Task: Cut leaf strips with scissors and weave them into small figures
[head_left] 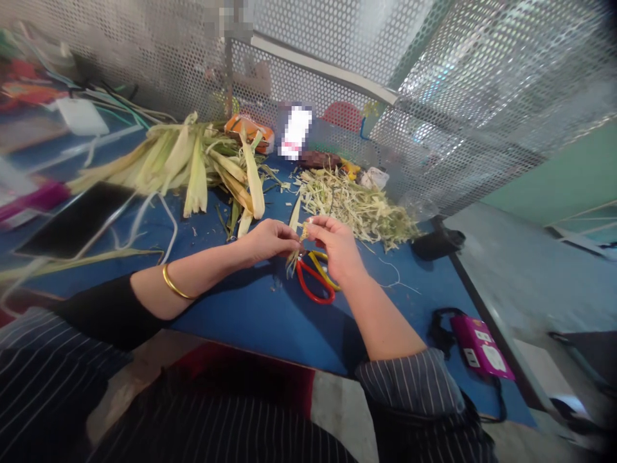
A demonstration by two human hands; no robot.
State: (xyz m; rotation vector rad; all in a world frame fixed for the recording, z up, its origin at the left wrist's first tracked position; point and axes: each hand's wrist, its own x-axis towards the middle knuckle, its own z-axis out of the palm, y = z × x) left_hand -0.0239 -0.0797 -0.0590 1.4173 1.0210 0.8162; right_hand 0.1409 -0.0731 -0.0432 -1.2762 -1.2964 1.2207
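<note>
My left hand (270, 241) and my right hand (335, 244) meet over the blue table (260, 315), both pinched on a small pale leaf strip (297, 235) that runs up between them. Its frayed lower end hangs just above red-and-yellow-handled scissors (315, 280) lying on the table under my right wrist. A gold bangle (174, 285) circles my left forearm.
A pile of long pale green leaves (193, 161) lies at the back left. A heap of shredded leaf trimmings (361, 206) sits behind my right hand. A dark phone or tablet (77, 218) lies left, a pink power strip (477, 347) front right. Perforated metal screens (434, 96) wall the table.
</note>
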